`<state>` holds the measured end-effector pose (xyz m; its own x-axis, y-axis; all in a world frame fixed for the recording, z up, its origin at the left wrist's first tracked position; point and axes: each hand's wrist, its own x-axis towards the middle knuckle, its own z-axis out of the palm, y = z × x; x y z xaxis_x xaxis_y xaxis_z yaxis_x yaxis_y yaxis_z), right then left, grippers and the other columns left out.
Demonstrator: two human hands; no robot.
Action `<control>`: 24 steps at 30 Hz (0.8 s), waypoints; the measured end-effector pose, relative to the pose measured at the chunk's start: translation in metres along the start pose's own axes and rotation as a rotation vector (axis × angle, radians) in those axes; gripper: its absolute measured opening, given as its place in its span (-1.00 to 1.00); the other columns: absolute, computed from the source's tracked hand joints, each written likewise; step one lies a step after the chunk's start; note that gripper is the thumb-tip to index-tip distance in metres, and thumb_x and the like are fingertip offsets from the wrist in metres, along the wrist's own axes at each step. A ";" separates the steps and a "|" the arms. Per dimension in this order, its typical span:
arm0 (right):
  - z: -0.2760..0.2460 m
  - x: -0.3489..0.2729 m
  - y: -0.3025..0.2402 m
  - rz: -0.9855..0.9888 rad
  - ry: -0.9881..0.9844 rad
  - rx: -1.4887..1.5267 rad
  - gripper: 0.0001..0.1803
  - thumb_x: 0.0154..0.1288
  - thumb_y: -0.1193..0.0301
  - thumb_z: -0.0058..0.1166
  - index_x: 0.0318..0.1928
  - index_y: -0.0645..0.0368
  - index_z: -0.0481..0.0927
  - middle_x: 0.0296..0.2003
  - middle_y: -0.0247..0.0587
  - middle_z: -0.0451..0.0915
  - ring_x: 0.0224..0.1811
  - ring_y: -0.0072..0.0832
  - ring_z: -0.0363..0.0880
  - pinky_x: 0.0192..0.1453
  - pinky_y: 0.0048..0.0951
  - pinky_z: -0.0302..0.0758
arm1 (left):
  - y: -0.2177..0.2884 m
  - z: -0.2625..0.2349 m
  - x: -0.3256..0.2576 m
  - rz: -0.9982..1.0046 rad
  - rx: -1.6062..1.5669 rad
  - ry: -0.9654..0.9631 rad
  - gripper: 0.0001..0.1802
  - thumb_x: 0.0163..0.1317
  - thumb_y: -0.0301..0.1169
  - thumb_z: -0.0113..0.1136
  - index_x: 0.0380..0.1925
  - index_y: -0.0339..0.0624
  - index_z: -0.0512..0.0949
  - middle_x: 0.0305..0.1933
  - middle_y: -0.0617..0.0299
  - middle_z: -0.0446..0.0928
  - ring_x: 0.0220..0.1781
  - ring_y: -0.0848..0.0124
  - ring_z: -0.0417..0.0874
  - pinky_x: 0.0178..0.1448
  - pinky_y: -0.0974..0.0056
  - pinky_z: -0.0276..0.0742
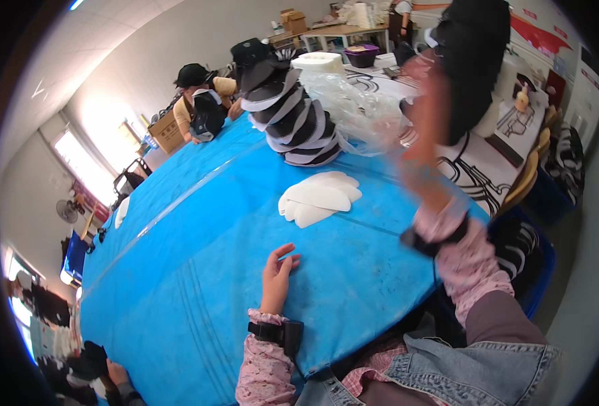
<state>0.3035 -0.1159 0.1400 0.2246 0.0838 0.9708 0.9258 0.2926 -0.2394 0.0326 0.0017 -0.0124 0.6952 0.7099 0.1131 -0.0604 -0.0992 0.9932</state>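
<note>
The right hand (pixel 429 101) is raised high and blurred with motion, gripping a black cap (pixel 475 61) by its lower edge; the fingers look closed on it, though the blur hides exactly how. The left hand (pixel 276 274) lies flat and loose on the blue table cover (pixel 198 271), holding nothing.

Taking the fan of white visor inserts (pixel 320 196) as the landmark: the left hand rests near it, toward the person, and the held cap hangs well beyond it to the right, clear of the table. Just behind the inserts leans a tall stack of black-and-white caps (pixel 293 115), with crumpled clear plastic bags (pixel 353 108) beside it.

Judged from this, 1 cap is in hand, the inserts lie untouched, and most of the stack seems left to handle.
</note>
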 end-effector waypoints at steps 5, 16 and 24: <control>-0.037 0.113 0.075 -0.189 -0.512 -0.834 -0.56 0.28 0.30 -0.08 0.08 0.32 0.35 0.06 -0.01 0.39 0.15 -0.23 0.33 0.19 -0.41 0.26 | 0.013 0.003 0.012 -0.129 -0.214 0.055 -0.64 0.31 -0.35 -0.10 0.07 -0.26 0.32 0.04 0.12 0.41 -0.04 0.39 0.51 0.05 0.35 0.44; -0.032 0.023 -0.001 0.684 -0.884 0.534 -0.57 0.34 0.28 -0.11 0.13 0.28 0.31 -0.05 -0.16 0.47 -0.02 -0.51 0.43 0.07 -0.52 0.35 | 0.009 -0.004 0.004 -0.156 -0.290 0.074 -0.67 0.34 -0.38 -0.14 0.04 -0.30 0.34 -0.06 0.12 0.44 -0.10 0.42 0.51 0.01 0.34 0.48; -0.013 -0.009 -0.052 1.073 -0.758 0.849 -0.57 0.37 0.29 -0.21 0.17 0.21 0.29 -0.36 -0.34 0.50 -0.42 -0.71 0.43 -0.33 -0.66 0.38 | 0.003 -0.007 0.002 -0.130 -0.276 0.062 -0.67 0.33 -0.38 -0.14 0.02 -0.31 0.35 -0.08 0.11 0.44 -0.12 0.42 0.51 0.00 0.34 0.49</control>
<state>0.2572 -0.1438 0.1438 0.2011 0.9631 0.1786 -0.0551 0.1932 -0.9796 0.0292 0.0076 -0.0085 0.6652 0.7464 -0.0222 -0.1722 0.1823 0.9681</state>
